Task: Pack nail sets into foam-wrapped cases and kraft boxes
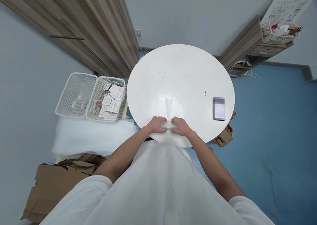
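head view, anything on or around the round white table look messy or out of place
Nothing on the round white table stands out: both hands hold a clear plastic bag lying flat. Off the table, torn brown cardboard pieces litter the blue floor, and the small packets sit jumbled in the white mesh basket.

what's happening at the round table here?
A person stands at the white round table, both hands at its near edge. The left hand and right hand pinch a small clear plastic bag between them. More clear bags lie just beyond. A basket of sachets sits to the left.
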Tool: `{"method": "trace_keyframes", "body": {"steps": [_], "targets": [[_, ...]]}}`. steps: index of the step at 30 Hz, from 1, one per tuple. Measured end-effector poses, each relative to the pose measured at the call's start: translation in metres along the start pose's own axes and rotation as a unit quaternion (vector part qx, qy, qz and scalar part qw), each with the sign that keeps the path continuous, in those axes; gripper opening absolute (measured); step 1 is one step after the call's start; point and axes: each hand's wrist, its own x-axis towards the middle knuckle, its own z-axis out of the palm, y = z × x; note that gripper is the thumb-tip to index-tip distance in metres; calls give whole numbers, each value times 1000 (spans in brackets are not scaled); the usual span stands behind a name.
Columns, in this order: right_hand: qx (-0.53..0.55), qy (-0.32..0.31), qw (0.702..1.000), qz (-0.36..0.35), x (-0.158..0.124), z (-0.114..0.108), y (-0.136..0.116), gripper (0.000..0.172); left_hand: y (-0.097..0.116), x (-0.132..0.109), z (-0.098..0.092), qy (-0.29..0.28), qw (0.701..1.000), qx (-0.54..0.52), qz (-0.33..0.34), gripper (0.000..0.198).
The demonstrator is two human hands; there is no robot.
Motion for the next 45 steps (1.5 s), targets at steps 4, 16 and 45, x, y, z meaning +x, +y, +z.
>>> {"method": "trace_keyframes", "body": {"steps": [4, 16, 45], "targets": [[8, 19, 1000, 15, -1, -7, 0, 30, 0, -2, -5, -11, 998, -58, -18, 41], [176, 29, 969, 170, 42, -37, 23, 28, -59, 8, -9, 127, 924, -293, -210, 25], [323, 249, 850, 333, 26, 15, 23, 75, 13, 9, 32, 123, 977, 173, -27, 51]]}}
